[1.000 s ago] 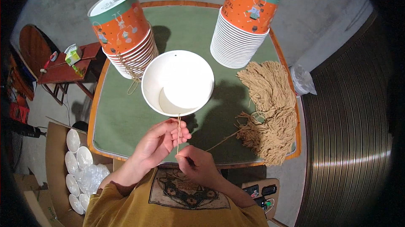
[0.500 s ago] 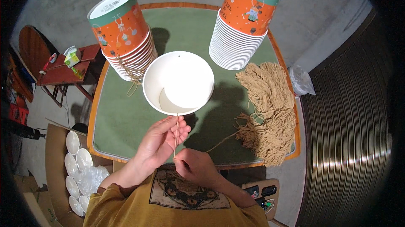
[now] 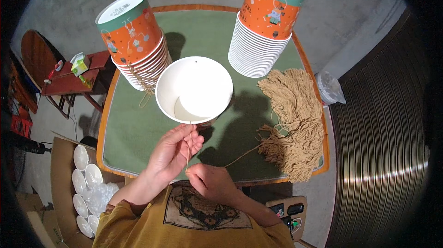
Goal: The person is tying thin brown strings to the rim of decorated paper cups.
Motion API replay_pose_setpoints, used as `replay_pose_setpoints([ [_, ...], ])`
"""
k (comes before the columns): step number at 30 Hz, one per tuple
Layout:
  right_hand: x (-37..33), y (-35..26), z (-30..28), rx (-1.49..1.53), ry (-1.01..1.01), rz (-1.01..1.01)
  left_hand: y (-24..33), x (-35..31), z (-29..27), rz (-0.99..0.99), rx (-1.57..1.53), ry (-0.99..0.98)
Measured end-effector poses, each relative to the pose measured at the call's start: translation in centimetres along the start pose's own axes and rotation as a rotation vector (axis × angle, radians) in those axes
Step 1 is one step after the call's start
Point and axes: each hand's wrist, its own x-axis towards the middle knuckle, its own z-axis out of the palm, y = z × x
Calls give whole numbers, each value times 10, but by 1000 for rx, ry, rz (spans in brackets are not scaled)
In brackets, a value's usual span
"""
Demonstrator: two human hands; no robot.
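Note:
A white paper bucket point(image 3: 167, 82) stands open side up near the table's middle, with a small hole in its far wall. A thin tan cord point(image 3: 188, 152) runs from its near rim down toward me. My left hand point(image 3: 170, 153), palm up, pinches the cord just below the rim with thumb and fingertips. Lower and to the right, my right hand point(image 3: 213, 182) is closed on the cord, which stretches straight between both hands. From the right hand, a length of cord leads to a loose heap of tan cords point(image 3: 297, 126) at the table's right.
Two stacks of upside-down buckets, orange and green on top, stand at the far left point(image 3: 131, 36) and far right point(image 3: 272, 15) of the green-topped table point(image 3: 203, 31). Looped cords point(image 3: 146, 78) hang on the left stack. A carton point(image 3: 62, 174) of white-topped items sits lower left.
Both hands have shifted slightly left, still holding the cord. The bucket has moved a touch left in the picture, and the whole view has shifted slightly.

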Motion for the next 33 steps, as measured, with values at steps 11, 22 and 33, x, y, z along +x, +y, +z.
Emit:
replay_pose_setpoints([
  [11,-8,-51,-62,106,12,-42,-31,4,18,1127,1638,-351],
  [22,-18,-50,-125,728,695,-121,48,2,33,1074,1836,167],
  [33,55,3,-110,1701,562,-43,116,31,-3,1063,1851,-357],
])
